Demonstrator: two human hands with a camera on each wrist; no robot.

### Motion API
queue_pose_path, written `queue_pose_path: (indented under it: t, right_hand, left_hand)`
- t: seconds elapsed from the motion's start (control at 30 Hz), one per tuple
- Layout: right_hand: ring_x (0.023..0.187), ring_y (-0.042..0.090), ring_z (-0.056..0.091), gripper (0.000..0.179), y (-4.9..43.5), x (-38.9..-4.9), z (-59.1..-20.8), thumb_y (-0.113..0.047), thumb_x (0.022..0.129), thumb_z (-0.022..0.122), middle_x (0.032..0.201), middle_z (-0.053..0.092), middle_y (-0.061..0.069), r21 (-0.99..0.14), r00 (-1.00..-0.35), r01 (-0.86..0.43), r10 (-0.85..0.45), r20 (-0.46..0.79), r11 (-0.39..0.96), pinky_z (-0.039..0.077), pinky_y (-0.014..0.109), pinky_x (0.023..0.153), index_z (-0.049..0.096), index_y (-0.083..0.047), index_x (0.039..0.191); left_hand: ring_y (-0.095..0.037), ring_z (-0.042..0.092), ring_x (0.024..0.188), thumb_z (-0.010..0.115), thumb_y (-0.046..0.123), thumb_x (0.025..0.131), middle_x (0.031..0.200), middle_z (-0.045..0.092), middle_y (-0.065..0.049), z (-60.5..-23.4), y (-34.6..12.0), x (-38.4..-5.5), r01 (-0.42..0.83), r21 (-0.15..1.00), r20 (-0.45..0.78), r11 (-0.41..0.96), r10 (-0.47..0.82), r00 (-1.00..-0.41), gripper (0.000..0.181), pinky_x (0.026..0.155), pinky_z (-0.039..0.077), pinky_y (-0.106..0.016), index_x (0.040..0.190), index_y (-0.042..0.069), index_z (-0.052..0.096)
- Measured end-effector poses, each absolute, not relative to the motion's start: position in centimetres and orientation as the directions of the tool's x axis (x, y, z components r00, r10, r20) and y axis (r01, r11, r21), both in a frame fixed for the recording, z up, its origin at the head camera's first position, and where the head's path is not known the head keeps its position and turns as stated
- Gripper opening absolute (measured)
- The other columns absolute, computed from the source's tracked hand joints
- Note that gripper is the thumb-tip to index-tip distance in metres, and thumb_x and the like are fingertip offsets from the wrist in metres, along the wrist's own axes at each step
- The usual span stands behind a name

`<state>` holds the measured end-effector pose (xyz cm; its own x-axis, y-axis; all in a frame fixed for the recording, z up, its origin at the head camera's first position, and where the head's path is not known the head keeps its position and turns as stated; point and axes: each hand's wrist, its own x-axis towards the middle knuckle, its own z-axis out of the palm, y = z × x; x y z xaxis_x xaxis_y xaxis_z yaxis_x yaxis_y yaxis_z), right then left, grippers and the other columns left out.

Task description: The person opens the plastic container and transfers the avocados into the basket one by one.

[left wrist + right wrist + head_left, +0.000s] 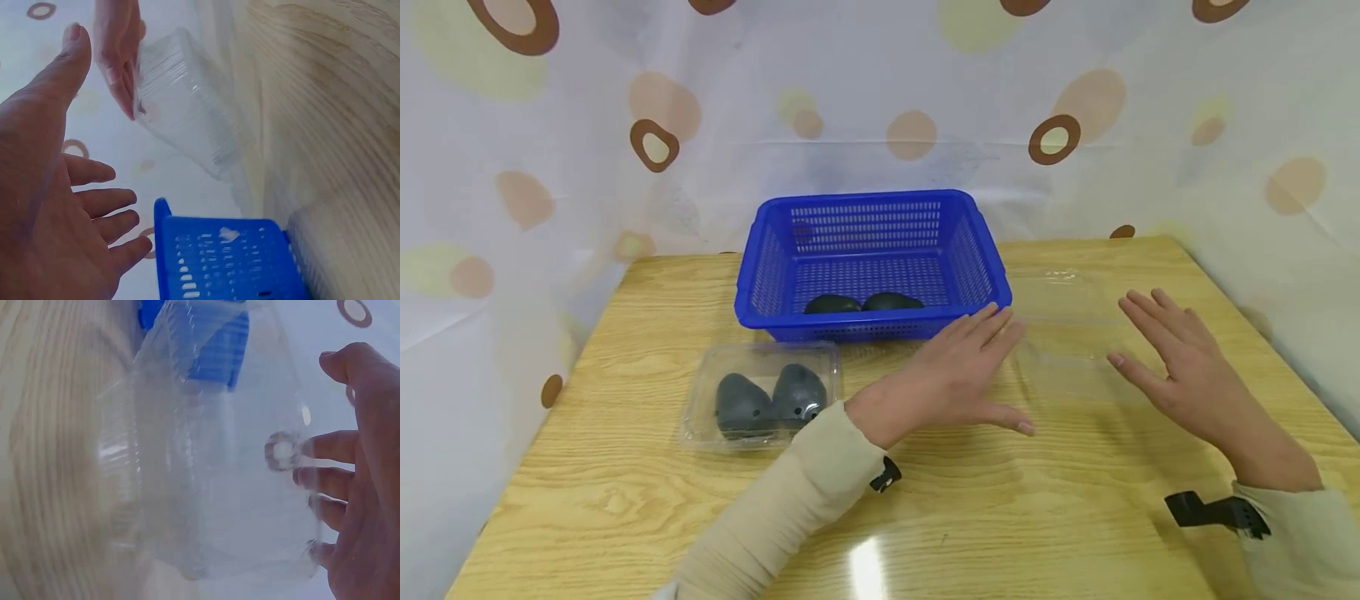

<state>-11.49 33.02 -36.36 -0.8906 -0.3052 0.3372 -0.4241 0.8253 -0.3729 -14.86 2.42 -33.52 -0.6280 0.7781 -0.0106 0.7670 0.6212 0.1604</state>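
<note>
My left hand (951, 375) hovers by the front right corner of the blue plastic basket (872, 321), fingers straight and thumb spread, holding nothing. To the right, my right hand (1187, 379) has its fingers extended at the right side of a clear plastic box (231, 487). In the right wrist view the fingertips (306, 478) overlap the box's edge; whether they press on it I cannot tell. Two dark avocados (832, 304) show inside the basket, partly hidden by its front rim. Left of my left forearm, another clear plastic box (700, 417) holds two dark avocados (743, 406).
Everything stands on a light wood-grain table (602, 492). A white curtain (850, 75) with brown and yellow spots hangs behind the table and along its sides. Bare wood shows along the table's front, with a bright light reflection.
</note>
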Motion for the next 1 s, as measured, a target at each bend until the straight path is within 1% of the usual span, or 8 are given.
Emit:
queue_pose_path:
  t: [0.17,0.33,0.47,0.53,0.7,0.8,0.9,1.0]
  right_hand:
    - [0.155,0.035,0.007,0.07,31.7,-11.3,-35.2,-0.026,0.098,0.06,0.161,0.028,0.021,-0.334,-0.88,-0.439,-0.324,0.347,0.834,-0.005,0.059,0.124,0.028,-0.009,0.157]
    - [0.155,0.037,0.005,0.071,29.7,-11.0,-34.2,-0.029,0.098,0.06,0.161,0.026,0.022,-0.312,-0.87,-0.455,-0.344,0.352,0.834,-0.005,0.061,0.123,0.027,-0.007,0.157]
    - [0.155,0.037,0.005,0.072,28.1,-10.8,-33.7,-0.03,0.097,0.06,0.163,0.025,0.019,-0.306,-0.854,-0.485,-0.368,0.369,0.819,-0.004,0.061,0.123,0.026,-0.008,0.157]
    - [0.155,0.035,0.006,0.074,27.2,-10.7,-33.6,-0.031,0.096,0.062,0.163,0.025,0.017,-0.304,-0.842,-0.504,-0.38,0.384,0.809,-0.003,0.058,0.124,0.027,-0.009,0.157]
    - [0.155,0.032,0.007,0.074,24.9,-10.7,-33.6,-0.037,0.097,0.061,0.162,0.028,0.015,-0.287,-0.782,-0.585,-0.433,0.448,0.758,0.0,0.054,0.126,0.028,-0.011,0.157]
    - [0.155,0.031,0.007,0.073,23.3,-10.6,-33.5,-0.044,0.098,0.057,0.161,0.031,0.015,-0.268,-0.744,-0.629,-0.465,0.48,0.729,0.002,0.053,0.126,0.028,-0.012,0.157]
    - [0.155,0.031,0.007,0.074,21.7,-10.7,-33.4,-0.049,0.099,0.053,0.161,0.031,0.015,-0.248,-0.714,-0.663,-0.498,0.492,0.706,0.003,0.049,0.127,0.029,-0.01,0.157]
    - [0.155,0.032,0.008,0.074,20.1,-10.6,-33.6,-0.048,0.1,0.052,0.162,0.029,0.012,-0.243,-0.694,-0.693,-0.537,0.479,0.679,0.002,0.044,0.128,0.028,-0.009,0.157]
  left_hand:
    - [-0.022,0.002,0.156,0.052,0.083,0.078,0.168,0.009,-0.006,-32.6,0.6,-14.5,0.735,0.156,0.019,0.66,0.742,-0.67,0.113,0.128,0.01,-0.039,0.161,0.018,0.009]
    - [-0.021,-0.001,0.156,0.05,0.084,0.078,0.169,0.007,-0.004,-31.8,-1.5,-14.2,0.708,0.149,0.043,0.69,0.711,-0.702,0.113,0.128,0.007,-0.041,0.161,0.019,0.008]
    - [-0.022,-0.002,0.156,0.051,0.083,0.078,0.169,0.004,-0.003,-31.3,-3.2,-14.1,0.681,0.138,0.045,0.719,0.683,-0.729,0.114,0.128,0.005,-0.042,0.161,0.02,0.006]
    - [-0.021,-0.003,0.156,0.053,0.083,0.077,0.169,0.003,-0.002,-31.1,-4.1,-14.0,0.663,0.142,0.044,0.735,0.664,-0.746,0.115,0.128,0.004,-0.042,0.161,0.021,0.005]
    - [-0.021,-0.002,0.156,0.057,0.081,0.077,0.169,0.003,-0.003,-31.0,-6.6,-13.6,0.629,0.153,0.064,0.762,0.627,-0.776,0.115,0.128,0.003,-0.043,0.161,0.021,0.005]
    - [-0.023,0.0,0.156,0.059,0.079,0.077,0.169,0.004,-0.004,-31.3,-8.1,-13.2,0.619,0.169,0.087,0.767,0.614,-0.784,0.115,0.128,0.004,-0.044,0.161,0.019,0.006]
    - [-0.025,0.001,0.156,0.061,0.076,0.078,0.168,0.005,-0.006,-31.6,-9.6,-12.8,0.61,0.178,0.1,0.773,0.602,-0.792,0.115,0.128,0.005,-0.045,0.161,0.017,0.007]
    - [-0.027,0.003,0.156,0.064,0.074,0.077,0.168,0.007,-0.008,-32.2,-11.2,-12.3,0.594,0.183,0.112,0.783,0.584,-0.804,0.116,0.127,0.007,-0.047,0.16,0.014,0.01]
